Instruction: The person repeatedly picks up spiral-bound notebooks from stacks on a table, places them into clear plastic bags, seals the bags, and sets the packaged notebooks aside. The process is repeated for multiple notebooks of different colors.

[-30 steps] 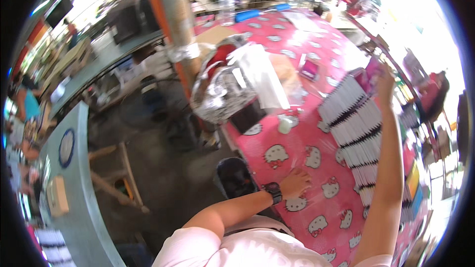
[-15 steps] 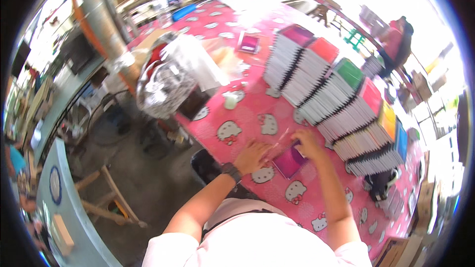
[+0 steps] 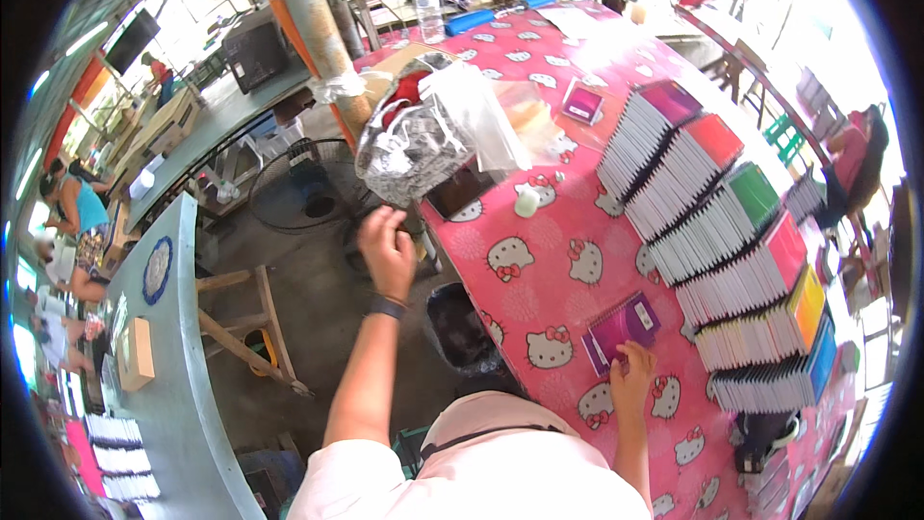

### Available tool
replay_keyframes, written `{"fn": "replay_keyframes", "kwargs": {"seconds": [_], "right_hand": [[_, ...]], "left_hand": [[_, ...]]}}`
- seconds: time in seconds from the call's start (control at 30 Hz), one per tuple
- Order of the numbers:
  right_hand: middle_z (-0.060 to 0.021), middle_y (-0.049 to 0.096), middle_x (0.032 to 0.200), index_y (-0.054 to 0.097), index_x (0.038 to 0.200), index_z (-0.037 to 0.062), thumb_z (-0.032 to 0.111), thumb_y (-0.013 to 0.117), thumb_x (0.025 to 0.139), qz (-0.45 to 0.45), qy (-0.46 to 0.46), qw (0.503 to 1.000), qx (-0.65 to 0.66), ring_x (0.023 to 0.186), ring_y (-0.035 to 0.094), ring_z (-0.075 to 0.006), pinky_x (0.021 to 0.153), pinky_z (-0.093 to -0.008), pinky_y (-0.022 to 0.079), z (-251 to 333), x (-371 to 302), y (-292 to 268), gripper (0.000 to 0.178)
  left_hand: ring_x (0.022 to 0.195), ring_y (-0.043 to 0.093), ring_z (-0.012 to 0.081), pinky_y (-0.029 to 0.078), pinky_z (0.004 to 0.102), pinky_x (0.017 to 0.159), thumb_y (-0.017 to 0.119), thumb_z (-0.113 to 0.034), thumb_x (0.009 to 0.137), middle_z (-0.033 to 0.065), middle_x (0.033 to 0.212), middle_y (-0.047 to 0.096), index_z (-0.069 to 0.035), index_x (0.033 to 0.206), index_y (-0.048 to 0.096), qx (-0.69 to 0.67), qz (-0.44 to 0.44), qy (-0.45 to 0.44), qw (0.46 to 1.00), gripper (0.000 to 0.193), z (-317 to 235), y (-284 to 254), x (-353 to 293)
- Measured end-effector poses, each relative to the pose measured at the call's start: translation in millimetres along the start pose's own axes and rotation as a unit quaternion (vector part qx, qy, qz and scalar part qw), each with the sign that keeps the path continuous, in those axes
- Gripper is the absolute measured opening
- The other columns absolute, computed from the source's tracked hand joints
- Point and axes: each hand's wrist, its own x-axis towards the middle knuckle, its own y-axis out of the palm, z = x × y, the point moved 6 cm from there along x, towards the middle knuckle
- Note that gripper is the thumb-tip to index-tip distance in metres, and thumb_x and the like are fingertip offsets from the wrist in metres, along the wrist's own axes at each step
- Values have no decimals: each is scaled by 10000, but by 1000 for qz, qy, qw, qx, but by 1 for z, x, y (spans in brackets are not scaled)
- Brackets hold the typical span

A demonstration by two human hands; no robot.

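Observation:
A small purple spiral notebook (image 3: 616, 327) with a white label lies on the pink cartoon-print tablecloth. My right hand (image 3: 632, 377) is at its near edge, fingers bent and gripping the cover's rim. Out past the table's left edge, my left hand (image 3: 388, 255) is raised over the floor, fingers loosely bent and a little apart, with nothing visible in it. A black bin (image 3: 464, 327) with a plastic liner stands below and to the right of that hand. Rows of stacked notebooks (image 3: 707, 231), with purple, red, green, yellow and blue covers, curve along the right.
A silvery plastic bag (image 3: 414, 149) and clear plastic sleeves (image 3: 476, 111) sit at the table's left corner. Another purple notebook (image 3: 583, 104) lies farther back, near a water bottle (image 3: 427, 10). A floor fan (image 3: 306, 188) and wooden trestle (image 3: 250, 327) stand left; other people work beyond.
My left hand has left the notebook and swung left beyond the table edge. My right hand has shifted from the notebook's right side to its near edge. The view has turned left.

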Motion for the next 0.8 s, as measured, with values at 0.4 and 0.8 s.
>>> {"fn": "replay_keyframes", "kwargs": {"seconds": [0.4,0.8], "right_hand": [[-114,509,1199,568,1078,84,78,676,673,106,89,988,-62,1128,440,-328,976,-484,315,19,16,17,419],[-153,470,1114,520,992,46,18,667,618,111,151,979,-75,1076,435,-342,954,-445,330,39,36,25,402]], "left_hand": [[1365,218,309,255,613,1032,678,-54,664,39,1472,266,-192,1339,392,381,224,-92,892,746,240,32,134],[1373,203,313,238,533,1073,478,-29,824,4,1455,278,-177,1353,394,462,332,17,822,555,326,85,118]]}}
